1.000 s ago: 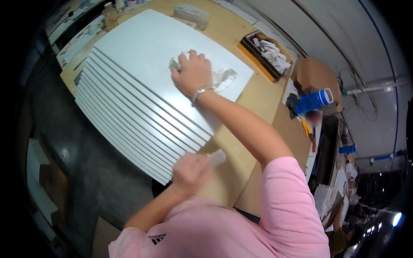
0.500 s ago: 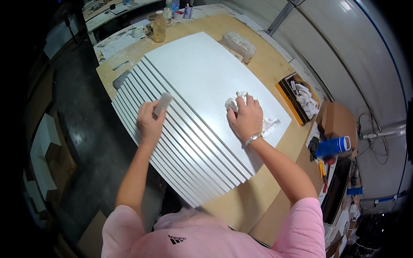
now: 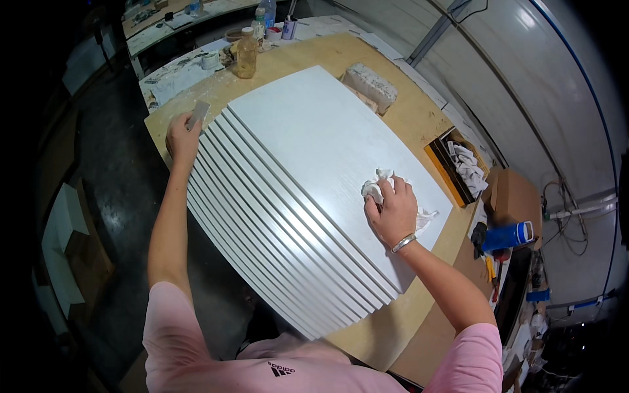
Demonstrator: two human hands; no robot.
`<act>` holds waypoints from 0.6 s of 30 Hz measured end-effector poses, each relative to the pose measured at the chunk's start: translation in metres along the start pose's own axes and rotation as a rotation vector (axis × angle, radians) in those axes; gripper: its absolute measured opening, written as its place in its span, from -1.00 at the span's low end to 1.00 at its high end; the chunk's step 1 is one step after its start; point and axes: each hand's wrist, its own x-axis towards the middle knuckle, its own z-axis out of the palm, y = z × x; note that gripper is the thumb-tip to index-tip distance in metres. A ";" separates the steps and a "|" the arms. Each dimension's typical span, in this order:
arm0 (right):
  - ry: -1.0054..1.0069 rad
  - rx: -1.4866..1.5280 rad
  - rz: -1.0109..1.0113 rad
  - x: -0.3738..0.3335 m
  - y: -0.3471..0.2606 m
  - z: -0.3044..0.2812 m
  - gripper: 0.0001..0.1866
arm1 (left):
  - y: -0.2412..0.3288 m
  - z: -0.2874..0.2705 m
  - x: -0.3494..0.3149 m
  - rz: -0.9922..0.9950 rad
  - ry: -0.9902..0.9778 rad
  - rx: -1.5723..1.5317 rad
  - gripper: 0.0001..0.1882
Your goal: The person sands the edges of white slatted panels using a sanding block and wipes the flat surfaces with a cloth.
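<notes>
A fanned stack of white panels (image 3: pixel 341 150) lies on the table, the long edges of its lower boards stepping out to the left. My left hand (image 3: pixel 181 139) is at the stack's far left corner, its fingers closed around a flat grey rectangular pad (image 3: pixel 198 114) whose end sticks up above them. Its exact kind cannot be made out. On the right part of the top panel, my right hand (image 3: pixel 395 211) presses a crumpled white rag (image 3: pixel 376 190). A loose end of the rag trails out past the wrist side.
A yellowish bottle (image 3: pixel 246 56) stands at the table's far left. Beyond the stack lies a whitish wrapped block (image 3: pixel 371 85). At right are an open box of white rags (image 3: pixel 468 167), a cardboard box (image 3: pixel 511 193), a blue bottle (image 3: pixel 504 234) and hand tools (image 3: pixel 491 268).
My left hand has moved away and left with the pad, from over the stepped edges to the far corner. My right hand and the rag appear slightly farther right and nearer.
</notes>
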 end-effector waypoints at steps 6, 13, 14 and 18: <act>0.024 0.028 -0.006 -0.001 -0.002 0.001 -0.69 | 0.034 -0.008 -0.067 0.036 -0.072 -0.105 -0.74; 0.035 0.036 0.003 -0.004 0.001 0.002 -0.72 | 0.178 -0.063 -0.312 0.435 -0.353 -0.375 -0.67; 0.023 0.040 0.010 -0.004 0.000 0.002 -0.72 | 0.198 -0.074 -0.350 0.465 -0.453 -0.434 -0.66; -0.002 0.023 0.001 -0.005 0.000 0.005 -0.71 | 0.226 -0.089 -0.400 0.524 -0.595 -0.544 -0.64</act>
